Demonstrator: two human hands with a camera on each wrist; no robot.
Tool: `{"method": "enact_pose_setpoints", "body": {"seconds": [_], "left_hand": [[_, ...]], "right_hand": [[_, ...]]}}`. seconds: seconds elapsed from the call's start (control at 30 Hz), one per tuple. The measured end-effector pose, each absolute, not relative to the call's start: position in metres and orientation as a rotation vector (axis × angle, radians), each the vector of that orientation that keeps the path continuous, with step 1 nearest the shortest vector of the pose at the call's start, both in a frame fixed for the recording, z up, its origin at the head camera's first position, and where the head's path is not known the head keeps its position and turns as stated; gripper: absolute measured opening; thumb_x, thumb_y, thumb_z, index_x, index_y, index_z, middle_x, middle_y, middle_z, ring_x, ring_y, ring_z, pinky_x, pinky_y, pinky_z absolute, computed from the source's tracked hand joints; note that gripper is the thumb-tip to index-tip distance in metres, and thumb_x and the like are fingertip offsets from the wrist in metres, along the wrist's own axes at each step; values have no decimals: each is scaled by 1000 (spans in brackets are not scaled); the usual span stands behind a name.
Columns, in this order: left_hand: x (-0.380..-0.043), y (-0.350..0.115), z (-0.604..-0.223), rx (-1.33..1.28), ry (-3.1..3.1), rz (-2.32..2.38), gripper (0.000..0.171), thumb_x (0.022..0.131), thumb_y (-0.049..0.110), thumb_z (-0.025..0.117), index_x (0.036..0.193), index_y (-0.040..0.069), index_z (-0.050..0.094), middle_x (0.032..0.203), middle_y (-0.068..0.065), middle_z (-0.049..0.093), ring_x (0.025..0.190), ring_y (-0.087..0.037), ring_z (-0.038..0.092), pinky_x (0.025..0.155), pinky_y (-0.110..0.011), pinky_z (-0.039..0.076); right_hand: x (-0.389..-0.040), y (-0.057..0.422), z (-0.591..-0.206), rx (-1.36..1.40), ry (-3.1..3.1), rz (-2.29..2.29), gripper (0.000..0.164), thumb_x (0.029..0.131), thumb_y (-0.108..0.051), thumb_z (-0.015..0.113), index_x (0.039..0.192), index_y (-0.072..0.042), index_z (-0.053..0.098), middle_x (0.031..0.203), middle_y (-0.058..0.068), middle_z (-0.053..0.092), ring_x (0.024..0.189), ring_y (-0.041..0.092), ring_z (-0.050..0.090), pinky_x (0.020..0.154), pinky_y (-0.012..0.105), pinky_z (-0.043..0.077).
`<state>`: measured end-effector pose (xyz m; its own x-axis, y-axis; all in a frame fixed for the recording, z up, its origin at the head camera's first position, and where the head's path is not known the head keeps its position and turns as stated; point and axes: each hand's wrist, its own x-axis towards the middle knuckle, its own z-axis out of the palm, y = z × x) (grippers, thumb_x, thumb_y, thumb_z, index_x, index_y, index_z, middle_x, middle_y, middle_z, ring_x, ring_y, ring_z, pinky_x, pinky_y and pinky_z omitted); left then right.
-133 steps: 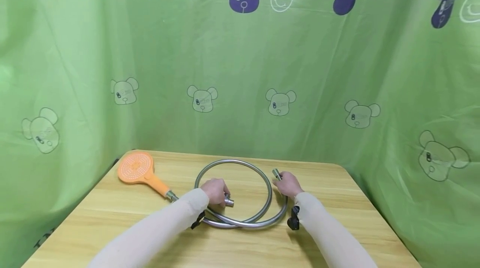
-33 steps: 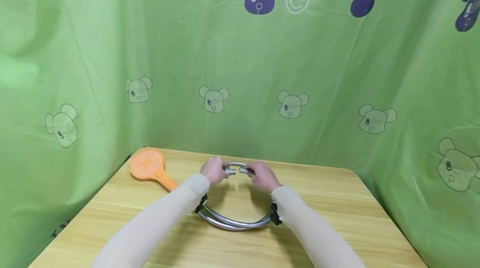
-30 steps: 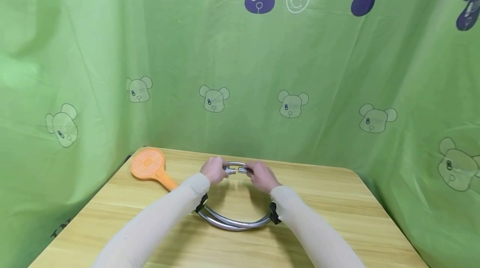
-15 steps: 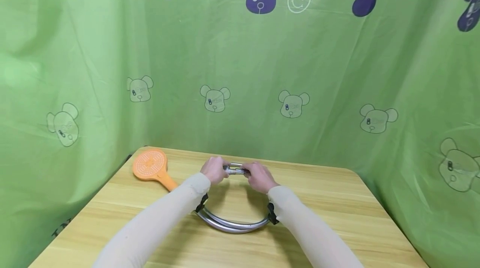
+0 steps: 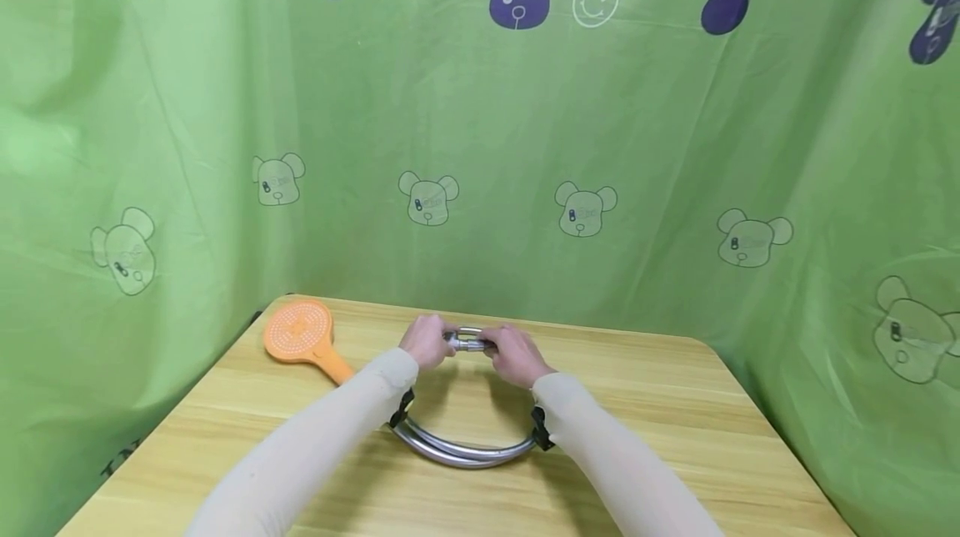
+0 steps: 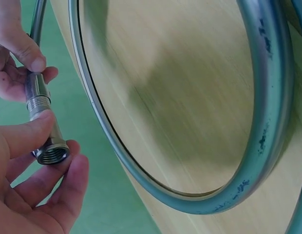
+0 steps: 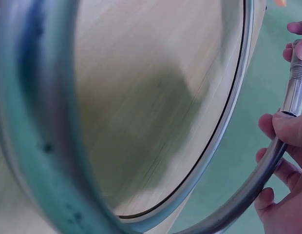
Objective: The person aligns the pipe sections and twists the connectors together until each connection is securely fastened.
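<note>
My left hand [image 5: 427,342] pinches a short chrome pipe fitting [image 6: 52,151] between thumb and fingers. One end of the fitting is open and threaded inside; at the other, outer threads [image 6: 39,103] show beside the hose nut. My right hand [image 5: 516,355] grips the end of the metal shower hose [image 7: 248,185], its thumb and index finger at the chrome nut [image 7: 293,97]. Nut and fitting sit end to end in one line, above the far part of the table. The hose loops down below both hands. An orange shower head [image 5: 298,330] lies to the left, its handle partly hidden by my left sleeve.
The wood-grain table [image 5: 660,420] has its far edge just behind my hands. A green curtain [image 5: 480,103] with bear prints hangs around the back and sides. Dark wrist cameras [image 5: 542,429] hang close to the hose loop.
Both hands have risen from the table and come together. The gap between the fitting and the hose nut has closed. In the last half second my right hand has shifted slightly left.
</note>
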<state>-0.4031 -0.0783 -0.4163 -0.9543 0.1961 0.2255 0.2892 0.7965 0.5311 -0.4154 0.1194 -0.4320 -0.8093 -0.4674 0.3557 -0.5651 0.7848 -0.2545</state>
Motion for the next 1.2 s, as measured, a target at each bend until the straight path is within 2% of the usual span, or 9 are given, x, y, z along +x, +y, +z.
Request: {"method": "enact_pose_setpoints", "body": {"seconds": [0.13, 0.23, 0.33, 0.47, 0.6, 0.9, 1.03, 1.2], "left_hand": [[-402, -78, -418, -403, -2803, -880, 41, 78, 7, 82, 118, 12, 75, 102, -9, 76, 87, -21, 65, 81, -37, 55], [-401, -78, -418, -412, -2793, -862, 41, 78, 7, 82, 118, 12, 75, 98, -8, 76, 85, -20, 64, 78, -35, 55], [-401, -79, -418, -405, -2795, -885, 43, 79, 6, 81, 121, 14, 74, 101, -9, 75, 84, -20, 63, 74, -33, 54], [-401, -78, -418, -413, -2798, -895, 44, 79, 5, 80, 122, 16, 74, 107, -10, 75, 86, -20, 64, 74, -33, 54], [-403, -78, -419, -437, -2790, -855, 43, 79, 6, 81, 121, 16, 74, 106, -9, 76, 90, -22, 66, 80, -36, 55], [-401, -79, -418, -448, -2791, -838, 42, 80, 7, 80, 121, 16, 75, 107, -8, 76, 92, -22, 66, 83, -38, 55], [-402, -79, -417, -464, -2778, -813, 41, 80, 7, 81, 120, 15, 75, 109, -8, 76, 95, -23, 67, 87, -39, 55], [-402, -78, -418, -486, -2773, -808, 37, 79, 6, 81, 115, 15, 77, 99, -6, 76, 87, -20, 65, 81, -37, 55]], "right_hand": [[-415, 120, -432, 800, -2725, 625, 18, 91, -4, 68, 101, -18, 74, 94, 1, 73, 85, 17, 60, 80, 40, 43], [-417, 121, -433, 880, -2717, 754, 18, 92, 1, 64, 103, -10, 73, 99, 10, 74, 82, 17, 60, 80, 39, 49], [-420, 121, -434, 945, -2710, 853, 18, 93, 4, 61, 105, -3, 71, 99, 15, 72, 78, 15, 59, 74, 34, 54], [-422, 121, -434, 930, -2745, 931, 16, 91, 1, 62, 105, -2, 71, 90, 9, 69, 72, 13, 55, 66, 27, 51], [-422, 120, -433, 913, -2771, 989, 10, 93, -5, 66, 101, -2, 71, 83, 3, 65, 70, 13, 54, 62, 25, 48], [-423, 119, -434, 899, -2750, 1057, 13, 94, -9, 68, 105, -2, 71, 87, 3, 68, 74, 13, 57, 67, 26, 50], [-424, 120, -434, 850, -2736, 1097, 9, 93, -11, 70, 99, -7, 66, 87, 2, 66, 77, 13, 56, 71, 28, 50], [-424, 120, -434, 871, -2722, 1085, 7, 92, -10, 71, 91, -8, 64, 83, 1, 63, 74, 13, 54, 68, 26, 48]]}}
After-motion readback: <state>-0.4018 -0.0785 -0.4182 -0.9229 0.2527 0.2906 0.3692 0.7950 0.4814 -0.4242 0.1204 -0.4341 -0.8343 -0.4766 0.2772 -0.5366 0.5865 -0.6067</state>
